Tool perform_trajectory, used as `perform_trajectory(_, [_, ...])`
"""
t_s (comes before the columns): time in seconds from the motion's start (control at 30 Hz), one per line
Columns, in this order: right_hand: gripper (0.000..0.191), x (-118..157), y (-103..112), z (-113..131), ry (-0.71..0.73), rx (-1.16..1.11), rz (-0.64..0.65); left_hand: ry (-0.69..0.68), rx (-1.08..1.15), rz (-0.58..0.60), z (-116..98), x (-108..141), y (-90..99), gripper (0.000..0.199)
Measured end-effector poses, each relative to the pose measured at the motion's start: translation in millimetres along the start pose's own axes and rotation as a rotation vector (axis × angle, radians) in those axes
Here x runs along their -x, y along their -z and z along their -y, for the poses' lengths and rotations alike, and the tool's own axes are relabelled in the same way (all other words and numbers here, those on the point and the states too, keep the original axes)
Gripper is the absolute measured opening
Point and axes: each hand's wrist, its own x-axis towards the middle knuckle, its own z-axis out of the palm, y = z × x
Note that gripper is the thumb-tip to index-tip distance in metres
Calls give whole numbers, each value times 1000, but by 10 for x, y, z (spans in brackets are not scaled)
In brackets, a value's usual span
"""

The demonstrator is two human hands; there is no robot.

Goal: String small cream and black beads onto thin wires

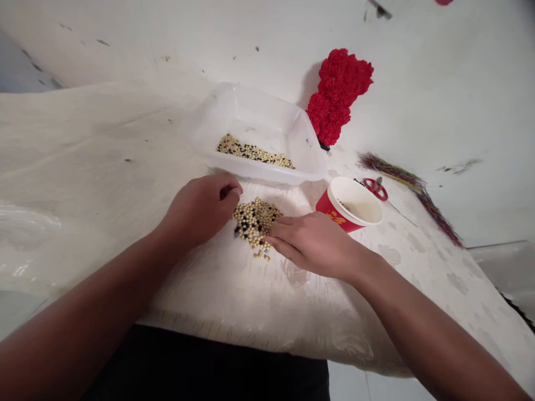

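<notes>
At the centre of the frame, a loose pile of small round beads (256, 221), mostly cream with some black, lies on a pale patterned tablecloth (209, 295). Our left hand (204, 207), just left of the pile, is curled with its thumb near the bent fingers; we cannot tell whether it pinches anything. Our right hand (315, 243) reaches in from the lower right, its fingers close together and touching the pile's right edge; its fingertips are partly hidden among the beads, so we cannot tell whether they grip one. We judge each bead to be very light, hard and smooth, likely to roll or slip from a careless pinch, so thumb and fingertip on opposite sides should suit best, starting with strays at the pile's lower edge. Above the pile, a translucent plastic tub (267, 171) holds more beads (251, 152). Right of centre stands a red-and-white cup (324, 204), with red-handled scissors (378, 190) behind it and a bundle of coloured strands (412, 182) beyond. A red rose figure (334, 94) stands at upper right.
</notes>
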Motion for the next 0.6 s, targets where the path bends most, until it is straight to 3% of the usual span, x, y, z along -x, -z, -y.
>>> perform_trajectory(0.6, [36, 257, -12, -147, -66, -34, 29, 3, -56, -11, 59, -32, -40, 21])
